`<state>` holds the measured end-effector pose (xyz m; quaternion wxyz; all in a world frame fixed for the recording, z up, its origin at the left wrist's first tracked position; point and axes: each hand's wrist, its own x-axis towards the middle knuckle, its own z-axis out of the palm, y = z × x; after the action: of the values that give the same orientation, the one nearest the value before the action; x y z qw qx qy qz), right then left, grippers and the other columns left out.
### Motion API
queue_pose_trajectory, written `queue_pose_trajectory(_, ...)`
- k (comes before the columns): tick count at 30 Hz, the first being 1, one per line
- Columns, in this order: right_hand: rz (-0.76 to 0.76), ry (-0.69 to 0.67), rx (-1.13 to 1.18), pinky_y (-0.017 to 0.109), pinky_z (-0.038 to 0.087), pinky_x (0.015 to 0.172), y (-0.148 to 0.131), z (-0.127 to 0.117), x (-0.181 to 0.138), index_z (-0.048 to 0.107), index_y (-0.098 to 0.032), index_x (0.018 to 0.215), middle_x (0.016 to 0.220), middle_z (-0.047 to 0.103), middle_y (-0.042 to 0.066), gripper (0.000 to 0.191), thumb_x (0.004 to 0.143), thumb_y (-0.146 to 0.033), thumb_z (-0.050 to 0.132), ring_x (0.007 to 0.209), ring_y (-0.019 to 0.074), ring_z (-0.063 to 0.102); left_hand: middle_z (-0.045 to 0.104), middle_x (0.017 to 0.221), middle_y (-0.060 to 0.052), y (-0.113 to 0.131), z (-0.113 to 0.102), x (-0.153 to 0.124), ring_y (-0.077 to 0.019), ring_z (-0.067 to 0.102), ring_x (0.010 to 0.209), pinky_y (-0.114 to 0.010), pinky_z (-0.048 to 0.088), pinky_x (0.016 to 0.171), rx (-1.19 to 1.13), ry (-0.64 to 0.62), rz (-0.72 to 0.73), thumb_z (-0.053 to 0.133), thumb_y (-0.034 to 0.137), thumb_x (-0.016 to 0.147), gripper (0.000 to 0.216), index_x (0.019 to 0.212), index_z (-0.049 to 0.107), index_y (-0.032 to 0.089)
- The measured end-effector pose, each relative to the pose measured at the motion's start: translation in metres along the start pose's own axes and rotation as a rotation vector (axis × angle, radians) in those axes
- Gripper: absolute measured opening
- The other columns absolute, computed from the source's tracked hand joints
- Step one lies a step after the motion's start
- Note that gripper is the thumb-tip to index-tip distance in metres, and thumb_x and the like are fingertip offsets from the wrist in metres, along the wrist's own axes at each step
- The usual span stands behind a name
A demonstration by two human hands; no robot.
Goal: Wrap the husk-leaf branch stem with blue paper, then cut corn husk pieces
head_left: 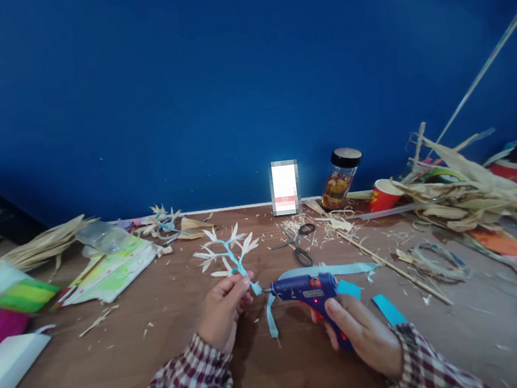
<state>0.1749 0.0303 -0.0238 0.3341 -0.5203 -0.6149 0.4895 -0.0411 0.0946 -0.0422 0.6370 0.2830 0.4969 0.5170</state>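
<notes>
Gluing the wrapped stem of a white-leaved sprig (240, 264)

The sprig stands just above the bench (165, 360), its blue-wrapped stem clamped between thumb and fingers of the left hand (226, 300). The right hand's (365, 334) grip is closed around a blue glue gun (304, 287), its nozzle at the stem's lower end; contact cannot be told. The step looks like gluing the wrap; the next move seems to call for a steady stem and fingertips clear of hot glue. Beyond lie a pale-blue strip (359, 268) and scissors (296, 241).
</notes>
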Motion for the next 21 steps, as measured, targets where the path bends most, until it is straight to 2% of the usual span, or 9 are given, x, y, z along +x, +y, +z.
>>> queue_pose_trajectory(5,0.026,0.011,-0.039,0.025,0.040,0.050,-0.0028,-0.0006,0.0004,0.054,-0.019,0.081,0.053,0.052,-0.001,0.045,0.088,-0.052,0.024,0.048,0.0130,0.050,0.061,0.069,-0.001,0.0003,-0.0002,-0.0001,-0.0047,0.049,0.052,-0.016,0.041,0.050,-0.013,-0.008,-0.006,0.075,0.027,0.058,0.023,0.074,0.069,0.012)
queue_pose_trajectory(10,0.012,0.003,0.016,0.025,0.041,0.049,-0.0053,0.0001,0.0025,0.054,-0.018,0.085,0.055,0.051,-0.001,0.046,0.087,-0.053,0.025,0.048,0.0128,0.050,0.061,0.069,-0.001,0.0000,-0.0003,0.0001,-0.0044,0.049,0.052,-0.016,0.041,0.050,-0.014,-0.014,-0.009,0.075,0.027,0.058,0.022,0.073,0.069,0.012)
queue_pose_trajectory(14,0.023,-0.007,0.004,0.025,0.041,0.048,-0.0056,-0.0007,0.0014,0.055,-0.017,0.087,0.056,0.051,-0.001,0.045,0.087,-0.053,0.029,0.048,0.0122,0.050,0.057,0.062,0.002,0.0002,0.0011,0.0000,-0.0046,0.048,0.052,-0.016,0.041,0.051,-0.028,-0.012,-0.006,0.075,0.027,0.058,0.024,0.076,0.070,0.012)
queue_pose_trajectory(18,-0.021,0.055,0.039,0.026,0.043,0.051,-0.0040,0.0000,0.0007,0.057,-0.018,0.088,0.052,0.050,-0.001,0.047,0.087,-0.053,0.025,0.048,0.0136,0.051,0.060,0.069,0.000,0.0003,0.0018,-0.0003,-0.0045,0.049,0.053,-0.016,0.041,0.050,-0.013,-0.014,-0.014,0.075,0.028,0.056,0.024,0.074,0.070,0.013)
queue_pose_trajectory(21,-0.040,0.046,0.071,0.026,0.043,0.051,-0.0018,0.0035,0.0033,0.057,-0.018,0.091,0.053,0.051,-0.001,0.046,0.088,-0.052,0.027,0.048,0.0134,0.051,0.060,0.067,0.000,0.0007,0.0020,-0.0013,-0.0051,0.049,0.052,-0.017,0.041,0.050,0.012,-0.031,-0.012,0.076,0.029,0.056,0.024,0.072,0.070,0.013)
